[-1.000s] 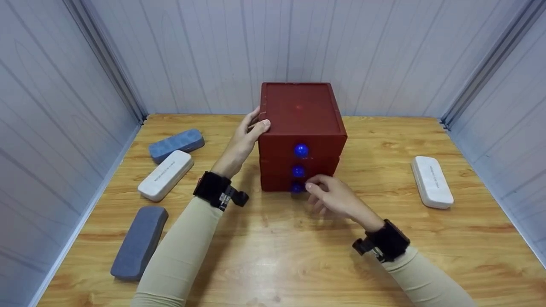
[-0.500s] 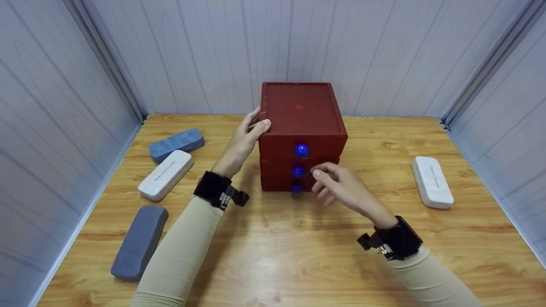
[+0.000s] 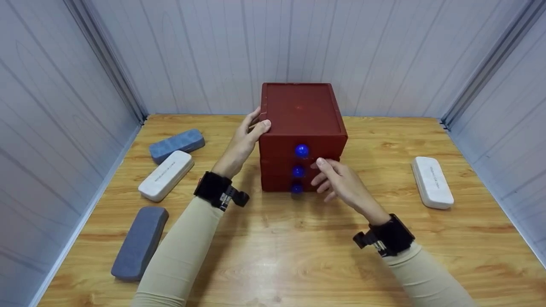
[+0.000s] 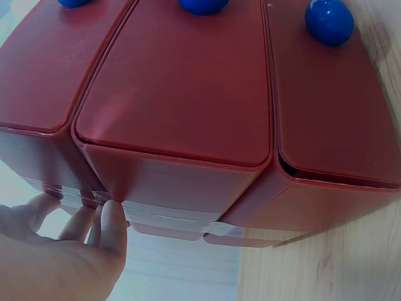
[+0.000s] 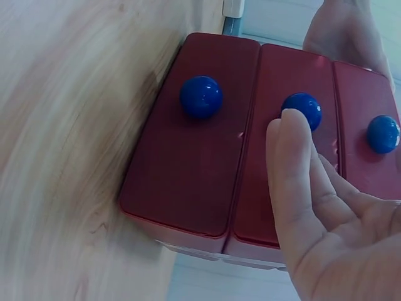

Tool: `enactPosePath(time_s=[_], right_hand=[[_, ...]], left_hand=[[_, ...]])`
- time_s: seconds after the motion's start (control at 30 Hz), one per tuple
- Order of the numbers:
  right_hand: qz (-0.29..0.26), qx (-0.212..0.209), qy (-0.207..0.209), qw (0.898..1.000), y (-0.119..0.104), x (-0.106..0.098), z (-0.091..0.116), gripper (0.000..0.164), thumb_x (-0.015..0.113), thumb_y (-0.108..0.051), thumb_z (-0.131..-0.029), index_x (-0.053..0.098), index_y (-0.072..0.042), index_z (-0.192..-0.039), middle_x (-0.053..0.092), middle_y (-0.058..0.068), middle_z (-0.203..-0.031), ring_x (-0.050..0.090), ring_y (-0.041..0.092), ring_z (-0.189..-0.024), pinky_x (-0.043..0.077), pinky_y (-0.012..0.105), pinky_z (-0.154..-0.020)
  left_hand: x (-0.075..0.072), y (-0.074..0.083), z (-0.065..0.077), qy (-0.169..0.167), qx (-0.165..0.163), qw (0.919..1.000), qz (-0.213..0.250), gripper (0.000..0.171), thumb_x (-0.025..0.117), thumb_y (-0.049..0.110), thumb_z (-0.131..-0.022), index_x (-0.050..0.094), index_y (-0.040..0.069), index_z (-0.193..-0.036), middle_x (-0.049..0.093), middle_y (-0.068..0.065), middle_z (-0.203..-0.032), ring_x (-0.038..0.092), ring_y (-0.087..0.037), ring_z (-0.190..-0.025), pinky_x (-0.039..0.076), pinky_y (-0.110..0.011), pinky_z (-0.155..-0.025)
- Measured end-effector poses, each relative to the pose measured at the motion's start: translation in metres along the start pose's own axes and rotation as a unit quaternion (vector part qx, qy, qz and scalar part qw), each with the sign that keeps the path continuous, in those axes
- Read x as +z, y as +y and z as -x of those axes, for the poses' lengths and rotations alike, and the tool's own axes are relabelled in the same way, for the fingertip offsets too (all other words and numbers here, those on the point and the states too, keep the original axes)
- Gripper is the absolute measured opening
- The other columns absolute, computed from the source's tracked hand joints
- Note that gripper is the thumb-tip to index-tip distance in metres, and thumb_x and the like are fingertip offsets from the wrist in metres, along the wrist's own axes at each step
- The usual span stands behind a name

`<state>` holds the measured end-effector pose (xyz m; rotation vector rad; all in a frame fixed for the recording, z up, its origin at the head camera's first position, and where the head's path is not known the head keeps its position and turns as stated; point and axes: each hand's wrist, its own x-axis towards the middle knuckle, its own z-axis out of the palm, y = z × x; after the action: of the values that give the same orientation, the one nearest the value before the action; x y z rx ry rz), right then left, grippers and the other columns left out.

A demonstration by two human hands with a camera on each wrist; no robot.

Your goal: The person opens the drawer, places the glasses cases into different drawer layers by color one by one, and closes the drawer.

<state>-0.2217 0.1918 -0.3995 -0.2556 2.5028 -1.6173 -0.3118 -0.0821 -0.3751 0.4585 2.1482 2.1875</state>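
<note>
A dark red three-drawer box (image 3: 300,108) stands on the table, its drawers stacked and pushed in. Each front bears a blue ball knob: top knob (image 3: 301,150), middle knob (image 3: 298,171), bottom knob (image 3: 296,188). My left hand (image 3: 241,147) rests against the box's left side, thumb at the top edge; in the left wrist view its fingertips (image 4: 113,219) touch the side near a strip of clear tape (image 4: 169,216). My right hand (image 3: 343,183) is held before the front, just right of the middle knob, fingers extended and holding nothing. A thin gap (image 4: 288,166) shows at the bottom drawer's edge.
On the left lie a patterned blue case (image 3: 177,145), a white case (image 3: 165,175) and a grey-blue case (image 3: 140,243). Another white case (image 3: 432,182) lies on the right. Pale panels (image 3: 204,55) enclose the wooden table (image 3: 273,256) at the back and sides.
My right hand has drawn away from beside the bottom knob, up and slightly right to the middle knob's height, its fingers loosening. My left hand and the drawer box stay in place.
</note>
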Motion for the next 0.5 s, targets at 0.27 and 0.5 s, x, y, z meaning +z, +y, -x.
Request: enactPosePath(time_s=[0.27, 0.5], right_hand=[[-0.012, 0.026, -0.005, 1.000, 0.005, 0.007, -0.006, 0.069, 0.044, -0.062, -0.109, 0.070, -0.003, -0.134, 0.076, 0.018, -0.102, 0.075, 0.032, -0.084, 0.064, 0.045, -0.064], [-0.056, 0.066, -0.013, 0.996, 0.008, 0.020, -0.013, 0.064, 0.049, -0.057, -0.110, 0.069, 0.000, -0.130, 0.078, 0.015, -0.095, 0.076, 0.038, -0.086, 0.064, 0.041, -0.061]], left_hand=[[0.000, -0.002, -0.001, 0.000, 0.001, 1.0000, 0.003, 0.077, 0.062, 0.035, -0.105, 0.027, 0.011, -0.169, 0.039, -0.012, -0.165, 0.042, -0.024, -0.147, 0.035, -0.039, -0.123], [0.000, -0.001, -0.001, 0.001, -0.002, 1.0000, -0.001, 0.077, 0.062, 0.037, -0.104, 0.028, 0.012, -0.169, 0.040, -0.012, -0.165, 0.042, -0.024, -0.148, 0.035, -0.039, -0.124]])
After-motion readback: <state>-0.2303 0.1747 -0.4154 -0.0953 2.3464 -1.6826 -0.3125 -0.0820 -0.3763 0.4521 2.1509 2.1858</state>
